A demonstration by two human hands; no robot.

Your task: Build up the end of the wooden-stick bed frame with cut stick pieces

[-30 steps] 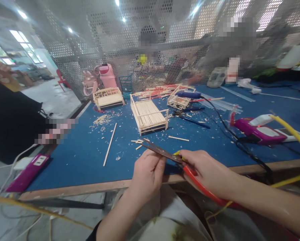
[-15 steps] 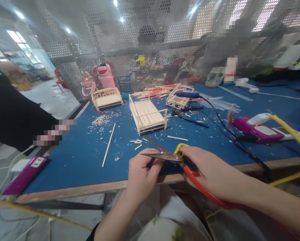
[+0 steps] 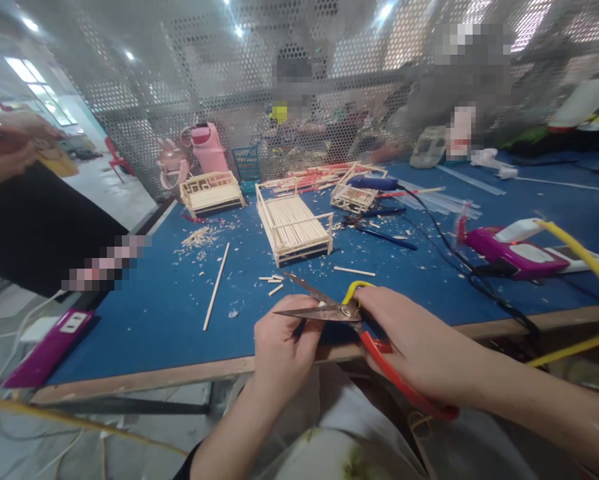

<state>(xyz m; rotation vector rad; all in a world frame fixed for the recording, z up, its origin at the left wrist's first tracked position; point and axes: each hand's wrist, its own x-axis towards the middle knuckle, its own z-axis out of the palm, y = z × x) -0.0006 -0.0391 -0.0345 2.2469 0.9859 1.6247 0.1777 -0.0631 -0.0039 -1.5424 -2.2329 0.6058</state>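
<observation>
My right hand [image 3: 404,327] grips a pair of scissors [image 3: 339,312] by its red and yellow handles, the blades parted and pointing left. My left hand [image 3: 284,340] is closed in a pinch just under the blades. Between the blades shows the pale tip of a small wooden stick [image 3: 322,305]; the rest of it is hidden in my left fingers. Beyond the scissors stands a model bed [image 3: 299,227] built of wooden sticks. Short cut pieces [image 3: 275,289] and a longer stick [image 3: 216,287] lie on the blue tabletop [image 3: 154,340].
At the back stand a small wooden bench [image 3: 212,193] and another stick frame [image 3: 357,193]. Pliers [image 3: 384,237] and a blue-handled tool [image 3: 374,183] with a cord lie right of the bed. Purple power strips [image 3: 514,250] sit at both sides. A person's arm [image 3: 2,157] shows at left.
At the left edge, a person's forearm and hand have come into view. My hands and the scissors sit slightly further left in the picture, the blades still parted around the stick tip.
</observation>
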